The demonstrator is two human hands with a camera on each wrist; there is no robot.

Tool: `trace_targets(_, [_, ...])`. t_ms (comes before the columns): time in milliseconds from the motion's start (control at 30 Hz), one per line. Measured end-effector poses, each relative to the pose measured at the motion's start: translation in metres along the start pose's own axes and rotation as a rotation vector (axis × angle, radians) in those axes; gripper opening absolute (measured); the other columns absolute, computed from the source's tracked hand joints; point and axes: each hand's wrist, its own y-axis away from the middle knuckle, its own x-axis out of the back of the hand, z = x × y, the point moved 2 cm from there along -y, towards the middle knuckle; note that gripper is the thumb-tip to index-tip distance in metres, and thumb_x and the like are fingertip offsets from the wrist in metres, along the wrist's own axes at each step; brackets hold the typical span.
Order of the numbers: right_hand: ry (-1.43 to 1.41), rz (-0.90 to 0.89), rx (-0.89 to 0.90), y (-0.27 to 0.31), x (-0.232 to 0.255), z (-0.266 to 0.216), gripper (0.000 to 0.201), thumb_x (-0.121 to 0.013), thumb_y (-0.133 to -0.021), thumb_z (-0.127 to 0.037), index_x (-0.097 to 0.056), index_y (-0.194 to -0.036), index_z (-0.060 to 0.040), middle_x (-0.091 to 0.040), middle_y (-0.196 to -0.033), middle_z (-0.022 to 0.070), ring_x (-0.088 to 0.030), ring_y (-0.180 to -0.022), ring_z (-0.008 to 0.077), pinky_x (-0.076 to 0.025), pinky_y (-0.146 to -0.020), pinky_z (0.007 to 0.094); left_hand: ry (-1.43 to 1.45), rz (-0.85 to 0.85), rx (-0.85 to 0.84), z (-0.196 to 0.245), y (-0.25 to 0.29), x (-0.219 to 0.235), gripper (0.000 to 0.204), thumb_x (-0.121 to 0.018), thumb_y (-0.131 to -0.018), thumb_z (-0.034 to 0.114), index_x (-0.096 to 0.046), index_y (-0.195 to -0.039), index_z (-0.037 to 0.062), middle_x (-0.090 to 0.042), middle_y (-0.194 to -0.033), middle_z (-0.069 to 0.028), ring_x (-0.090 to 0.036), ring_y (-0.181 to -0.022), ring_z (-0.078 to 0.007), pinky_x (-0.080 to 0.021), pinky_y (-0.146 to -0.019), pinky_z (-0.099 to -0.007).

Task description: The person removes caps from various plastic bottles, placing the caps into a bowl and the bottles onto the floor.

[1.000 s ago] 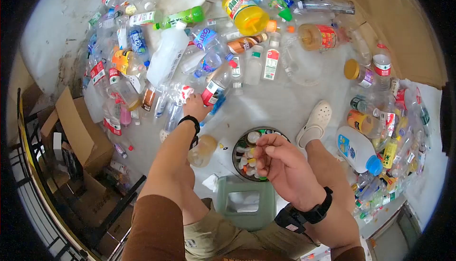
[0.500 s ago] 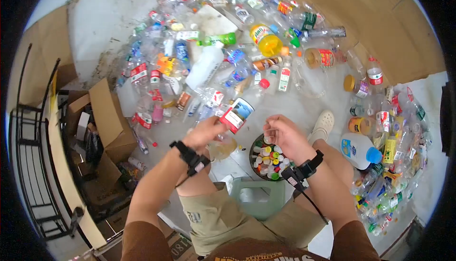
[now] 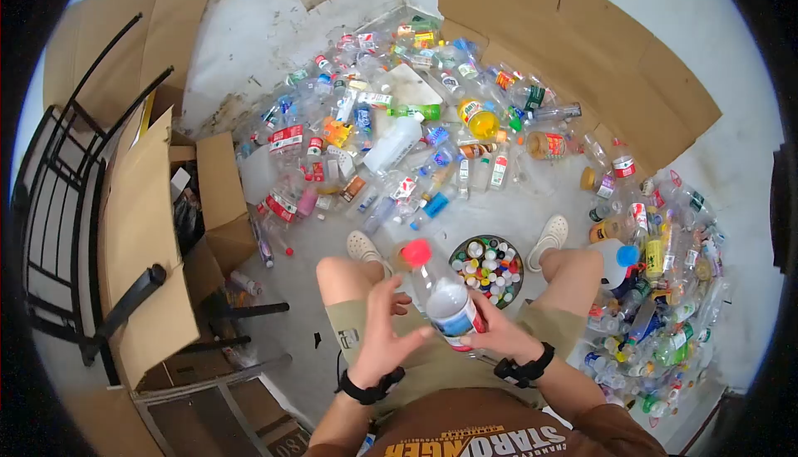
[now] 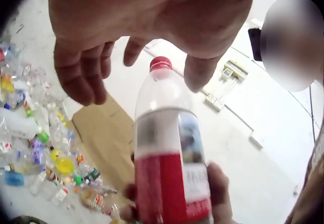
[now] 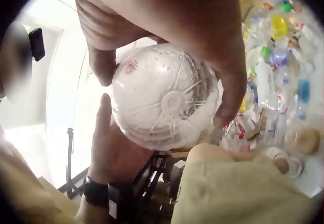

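Observation:
My right hand (image 3: 499, 332) grips a clear plastic bottle (image 3: 439, 284) near its base, thumb and fingers curled round it. The bottle has a red cap (image 4: 161, 63) and a label (image 4: 159, 183) of red with a picture. It tilts over my lap, cap away from my body; its ribbed bottom (image 5: 169, 102) faces the right wrist camera. My left hand (image 3: 386, 332) is beside the bottle, fingers apart and loosely bent, holding nothing. In the left wrist view its thumb overlaps the space near the cap. Between my feet stands a round container (image 3: 455, 249) of bottle caps.
A big heap of plastic bottles (image 3: 395, 145) spreads over the floor ahead. More bottles (image 3: 665, 291) pile up at the right. Cardboard boxes (image 3: 229, 195) and a black metal rack (image 3: 62, 232) stand at the left. A cardboard sheet (image 3: 573, 49) lines the back.
My left hand took the bottle from the heap and brought it back toward my lap. The bottle is now in my right hand, and the left has let go. The head view has tilted up.

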Motion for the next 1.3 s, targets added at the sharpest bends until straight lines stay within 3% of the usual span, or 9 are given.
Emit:
trace_targets(133, [0.279, -0.287, -0.113, 0.030, -0.008, -0.026, 0.082, -0.078, -0.074, -0.014, -0.034, -0.141, -0.0003, -0.050, -0.128, 0.0100, -0.049, -0.115, 0.0163, -0.043, -0.096, 0.0316, -0.238, -0.021, -0.371, 0.043, 0.004, 0.034, 0.059, -0.070, -0.082, 0.022, -0.045, -0.130, -0.0001, -0.050, -0.115, -0.0156, -0.052, -0.099, -0.0261, -0.045, -0.085, -0.0362])
trace_targets(233, [0.100, -0.224, -0.333, 0.047, -0.009, -0.040, 0.085, -0.079, -0.074, -0.013, -0.031, -0.143, -0.0006, -0.050, -0.130, 0.0098, -0.048, -0.116, 0.0173, -0.043, -0.099, 0.0349, -0.179, -0.250, -0.320, 0.040, 0.009, 0.039, 0.044, -0.068, -0.083, 0.020, -0.054, -0.120, 0.0002, -0.056, -0.104, -0.0142, -0.055, -0.092, -0.0270, -0.045, -0.082, -0.0347])
trace_targets(400, [-0.343, 0.138, -0.001, 0.061, 0.009, -0.008, 0.063, -0.058, -0.091, -0.044, -0.036, -0.139, -0.0078, -0.052, -0.125, 0.0116, -0.059, -0.106, 0.0225, -0.054, -0.081, 0.0383, -0.149, 0.054, -0.241, 0.022, 0.023, 0.036, 0.029, -0.067, -0.083, 0.016, -0.057, -0.106, 0.0008, -0.056, -0.090, -0.0145, -0.055, -0.080, -0.0293, -0.046, -0.073, -0.0356])
trace_targets(600, [-0.567, 0.027, -0.075, 0.063, 0.009, -0.003, 0.051, -0.054, -0.095, -0.034, -0.037, -0.134, -0.0083, -0.053, -0.122, 0.0110, -0.057, -0.106, 0.0234, -0.053, -0.076, 0.0383, -0.224, 0.190, -0.357, 0.018, 0.025, 0.035, 0.023, -0.061, -0.087, 0.017, -0.055, -0.103, 0.0010, -0.055, -0.084, -0.0149, -0.054, -0.075, -0.0278, -0.045, -0.069, -0.0349])
trace_targets(700, [-0.372, 0.217, -0.005, 0.060, 0.004, -0.014, 0.053, -0.061, -0.091, -0.027, -0.037, -0.135, -0.0084, -0.050, -0.125, 0.0096, -0.055, -0.109, 0.0217, -0.051, -0.083, 0.0368, -0.233, 0.248, -0.267, 0.006, 0.028, 0.033, 0.021, -0.053, -0.094, 0.020, -0.055, -0.101, 0.0011, -0.054, -0.081, -0.0136, -0.053, -0.072, -0.0241, -0.043, -0.067, -0.0332])
trace_targets(800, [-0.106, 0.235, 0.227, 0.053, 0.002, -0.029, 0.064, -0.071, -0.083, -0.019, -0.037, -0.135, -0.0082, -0.047, -0.127, 0.0079, -0.049, -0.117, 0.0202, -0.045, -0.094, 0.0348, -0.213, 0.304, -0.137, 0.011, 0.022, 0.035, 0.025, -0.043, -0.100, 0.023, -0.054, -0.099, 0.0008, -0.051, -0.077, -0.0103, -0.050, -0.068, -0.0194, -0.041, -0.063, -0.0310])
trace_targets(933, [0.049, 0.233, 0.295, 0.056, 0.000, -0.040, 0.076, -0.082, -0.071, -0.012, -0.040, -0.134, -0.0074, -0.044, -0.131, 0.0074, -0.041, -0.126, 0.0207, -0.034, -0.105, 0.0348, -0.162, 0.352, -0.143, 0.011, 0.018, 0.031, 0.030, -0.036, -0.103, 0.023, -0.053, -0.094, 0.0006, -0.047, -0.071, -0.0047, -0.043, -0.063, -0.0142, -0.038, -0.059, -0.0284])
trace_targets(1133, [0.322, 0.264, 0.493, 0.056, 0.007, -0.033, 0.067, -0.083, -0.066, -0.010, -0.049, -0.125, -0.0093, -0.044, -0.132, 0.0118, -0.041, -0.126, 0.0256, -0.030, -0.108, 0.0379, -0.098, 0.318, -0.023, 0.009, 0.004, 0.031, 0.037, -0.035, -0.103, 0.028, -0.052, -0.085, 0.0004, -0.040, -0.065, -0.0016, -0.037, -0.060, -0.0112, -0.033, -0.055, -0.0283])
trace_targets(1300, [0.633, 0.271, 0.602, 0.057, 0.007, -0.047, 0.068, -0.083, -0.065, -0.007, -0.049, -0.124, -0.0090, -0.044, -0.131, 0.0127, -0.044, -0.123, 0.0244, -0.039, -0.101, 0.0361, -0.067, 0.237, 0.076, -0.009, -0.010, 0.032, 0.043, -0.032, -0.104, 0.032, -0.052, -0.079, 0.0030, -0.042, -0.065, 0.0018, -0.036, -0.059, -0.0064, -0.029, -0.053, -0.0242])
